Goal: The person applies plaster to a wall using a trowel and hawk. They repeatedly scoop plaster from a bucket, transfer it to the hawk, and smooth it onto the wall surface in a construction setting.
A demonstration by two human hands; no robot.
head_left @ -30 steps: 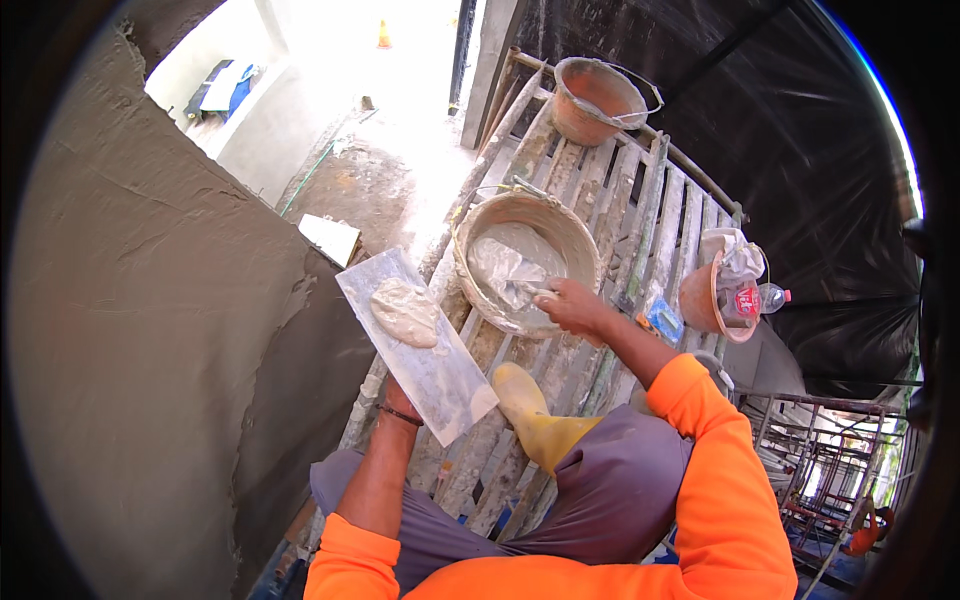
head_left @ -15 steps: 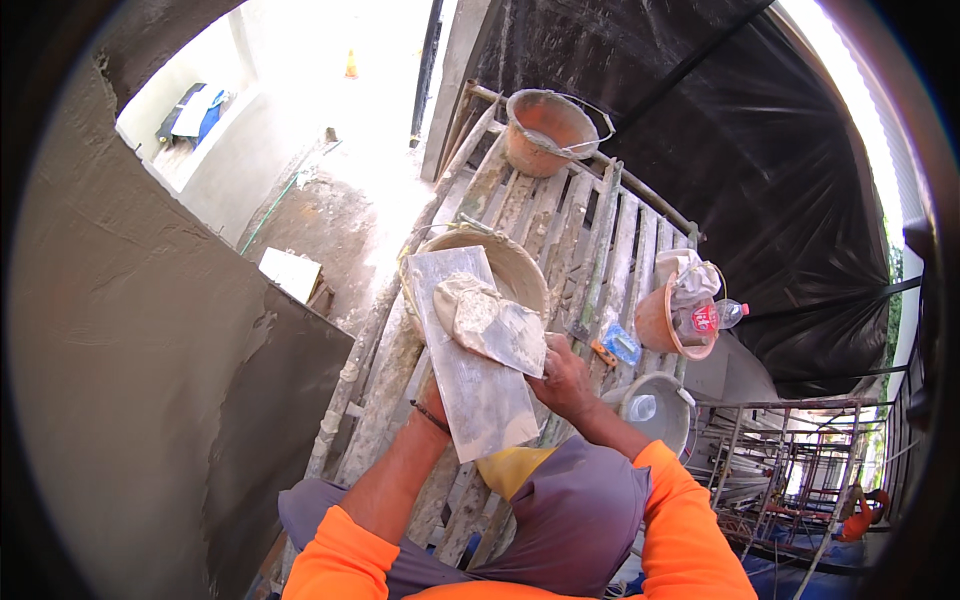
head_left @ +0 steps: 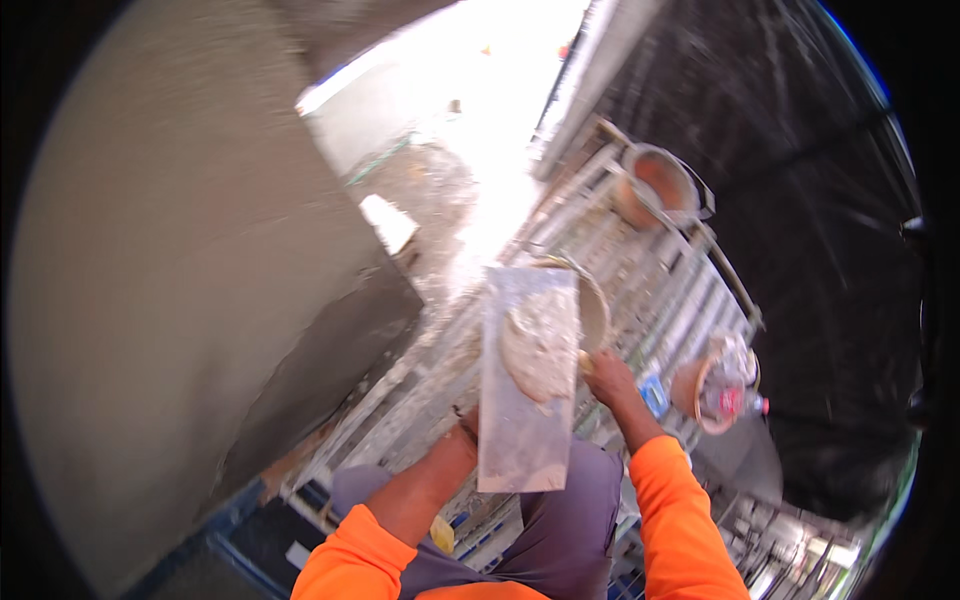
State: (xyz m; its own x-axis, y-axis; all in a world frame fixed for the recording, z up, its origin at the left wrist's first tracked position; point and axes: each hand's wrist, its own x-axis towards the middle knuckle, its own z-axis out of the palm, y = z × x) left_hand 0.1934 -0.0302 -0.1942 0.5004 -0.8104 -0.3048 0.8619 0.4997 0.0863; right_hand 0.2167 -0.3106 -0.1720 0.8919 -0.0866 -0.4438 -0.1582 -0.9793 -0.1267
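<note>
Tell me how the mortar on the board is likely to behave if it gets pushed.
The mortar would probably smear rather than shift as a stiff lump, given its spread, lumpy shape and rounded lower edge. It may cling a little, since pale smears mark the board. It could also slip off the side, as no raised rim shows.

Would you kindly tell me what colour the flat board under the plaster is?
The flat board is pale grey, best seen in the head view.
</note>
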